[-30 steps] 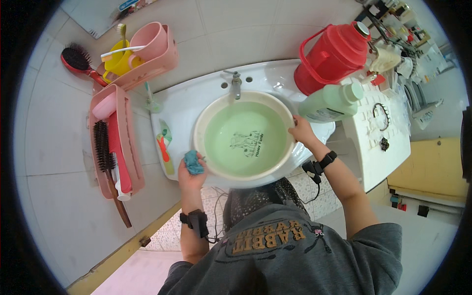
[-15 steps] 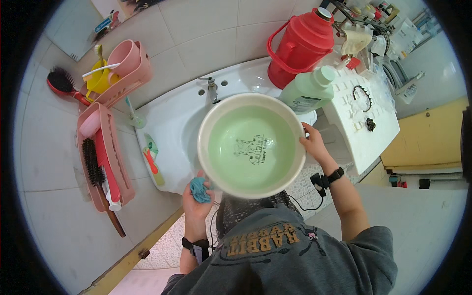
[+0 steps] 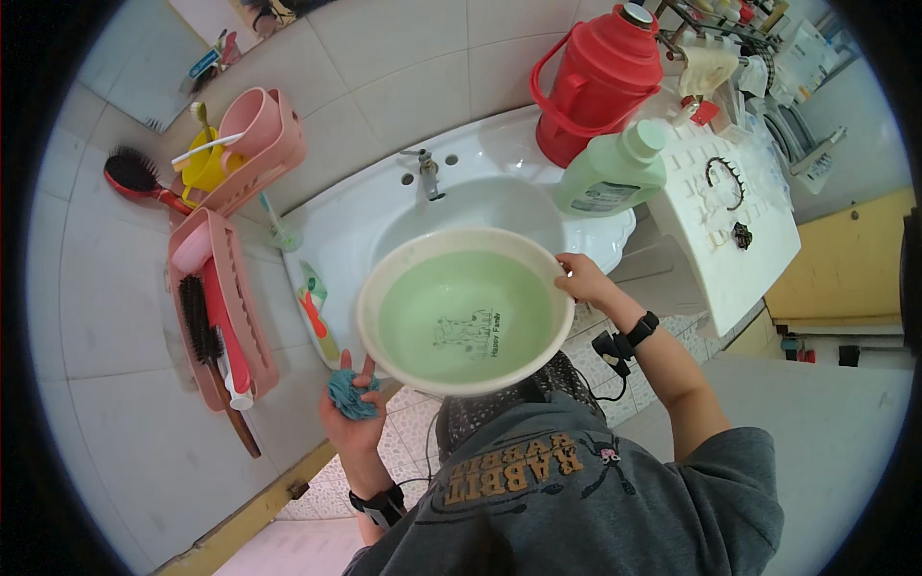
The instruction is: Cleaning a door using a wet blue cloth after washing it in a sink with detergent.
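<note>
A round cream basin (image 3: 376, 274) with a pale green inside and a printed picture on its bottom holds what looks like water. It rests over the front of the white sink (image 3: 327, 226), partly overhanging the edge. My right hand (image 3: 584, 280) grips its right rim, thumb on top and fingers curled under. At the basin's lower left, my left hand (image 3: 353, 422) holds a bunched blue cloth (image 3: 353, 395) against the palm. Two of its fingertips reach up near the basin's rim; I cannot tell if they touch it.
A tap (image 3: 428, 178) stands at the sink's back. A red thermos flask (image 3: 597, 91) and a green bottle (image 3: 615, 173) stand at the right, beside a white ridged board (image 3: 715, 230). Pink wall racks (image 3: 252, 307) with brushes and cups hang left. A tube (image 3: 317, 312) lies on the sink's left edge.
The basin has shifted left and toward me, showing more of the sink bowl behind it. My right hand has moved along with its rim. My left hand has moved left with the cloth.
</note>
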Available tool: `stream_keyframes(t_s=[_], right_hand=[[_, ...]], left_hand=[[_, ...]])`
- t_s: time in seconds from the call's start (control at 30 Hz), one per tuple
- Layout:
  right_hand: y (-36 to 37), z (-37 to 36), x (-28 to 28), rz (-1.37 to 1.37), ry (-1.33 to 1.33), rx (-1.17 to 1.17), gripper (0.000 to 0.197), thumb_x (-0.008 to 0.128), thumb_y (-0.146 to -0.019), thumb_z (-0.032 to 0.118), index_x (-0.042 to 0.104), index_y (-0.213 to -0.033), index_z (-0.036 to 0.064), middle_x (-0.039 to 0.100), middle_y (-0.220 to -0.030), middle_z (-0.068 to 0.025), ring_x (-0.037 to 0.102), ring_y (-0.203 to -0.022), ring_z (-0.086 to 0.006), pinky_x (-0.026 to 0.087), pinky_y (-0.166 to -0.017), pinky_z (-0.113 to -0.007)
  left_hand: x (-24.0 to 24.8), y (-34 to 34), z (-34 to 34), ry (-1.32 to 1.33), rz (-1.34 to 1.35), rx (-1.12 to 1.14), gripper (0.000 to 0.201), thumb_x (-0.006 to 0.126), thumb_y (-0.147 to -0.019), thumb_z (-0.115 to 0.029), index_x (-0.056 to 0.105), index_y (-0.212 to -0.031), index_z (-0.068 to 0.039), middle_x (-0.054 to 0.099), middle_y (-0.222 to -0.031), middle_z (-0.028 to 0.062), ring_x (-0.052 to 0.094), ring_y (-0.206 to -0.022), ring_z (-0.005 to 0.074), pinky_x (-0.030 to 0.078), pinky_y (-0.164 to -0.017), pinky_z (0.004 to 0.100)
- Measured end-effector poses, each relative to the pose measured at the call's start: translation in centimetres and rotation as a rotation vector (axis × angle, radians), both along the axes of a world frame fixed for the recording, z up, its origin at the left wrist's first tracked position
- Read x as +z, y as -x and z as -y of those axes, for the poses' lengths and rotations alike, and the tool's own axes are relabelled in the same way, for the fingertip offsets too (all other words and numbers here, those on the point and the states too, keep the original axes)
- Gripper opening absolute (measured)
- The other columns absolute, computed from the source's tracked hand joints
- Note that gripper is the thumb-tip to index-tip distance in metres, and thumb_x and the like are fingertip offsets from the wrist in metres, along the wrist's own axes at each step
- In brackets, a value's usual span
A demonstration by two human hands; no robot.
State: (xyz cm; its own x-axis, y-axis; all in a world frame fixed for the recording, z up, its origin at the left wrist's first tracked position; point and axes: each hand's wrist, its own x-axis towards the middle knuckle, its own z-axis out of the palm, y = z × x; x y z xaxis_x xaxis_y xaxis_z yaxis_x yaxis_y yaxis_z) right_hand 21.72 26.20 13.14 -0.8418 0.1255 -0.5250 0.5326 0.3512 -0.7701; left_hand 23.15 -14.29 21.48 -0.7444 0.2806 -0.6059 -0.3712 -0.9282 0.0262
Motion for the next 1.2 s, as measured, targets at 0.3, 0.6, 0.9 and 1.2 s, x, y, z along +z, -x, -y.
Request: stream_keyframes(t_s=[0.3, 0.6, 0.9, 1.2], right_hand=[[1.5, 1.2, -3.8, 0.127, 0.153, 0.022, 0.026, 0.052, -0.07, 0.005, 0.059, -0.093, -0.0049, 0.055, -0.064, -0.009, 0.048, -0.047, -0.015, 0.035, -0.038, -0.029], [2.9, 5.7, -6.8, 0.245, 0.199, 0.115, 0.017, 0.047, -0.069, 0.002, 0.056, -0.079, -0.0091, 0.051, -0.059, -0.0118, 0.045, -0.043, -0.0183, 0.032, -0.036, -0.031], [3.5, 8.2, -9.1, 0.437, 0.34, 0.216, 0.011, 0.049, -0.066, 0.001, 0.056, -0.073, -0.0056, 0.045, -0.056, -0.0069, 0.038, -0.04, -0.0148, 0.027, -0.034, -0.03], [1.8, 9.4, -17.3, 0.198, 0.589, 0.321, 0.008, 0.047, -0.064, 0.001, 0.053, -0.062, -0.0042, 0.042, -0.05, -0.0092, 0.037, -0.037, -0.018, 0.024, -0.032, -0.033]], left_hand=[[3.1, 3.3, -2.0, -0.048, -0.267, -0.061, 0.052, 0.044, -0.083, -0.025, 0.034, -0.133, -0.016, 0.018, -0.141, 0.0199, 0.051, -0.084, 0.011, 0.044, -0.065, 0.025], [6.9, 8.3, -3.6, 0.072, -0.267, -0.072, 0.05, 0.039, -0.086, -0.025, 0.03, -0.135, -0.017, 0.014, -0.142, 0.0215, 0.05, -0.083, 0.0111, 0.043, -0.065, 0.0259], [8.9, 13.9, -9.0, 0.188, -0.255, -0.204, 0.047, 0.042, -0.086, -0.02, 0.037, -0.132, -0.013, 0.035, -0.129, 0.018, 0.052, -0.085, 0.0103, 0.045, -0.064, 0.0249], [9.9, 15.8, -13.1, 0.115, -0.252, -0.295, 0.048, 0.044, -0.086, -0.021, 0.036, -0.133, -0.017, 0.012, -0.142, 0.0186, 0.05, -0.087, 0.0117, 0.043, -0.065, 0.0255]])
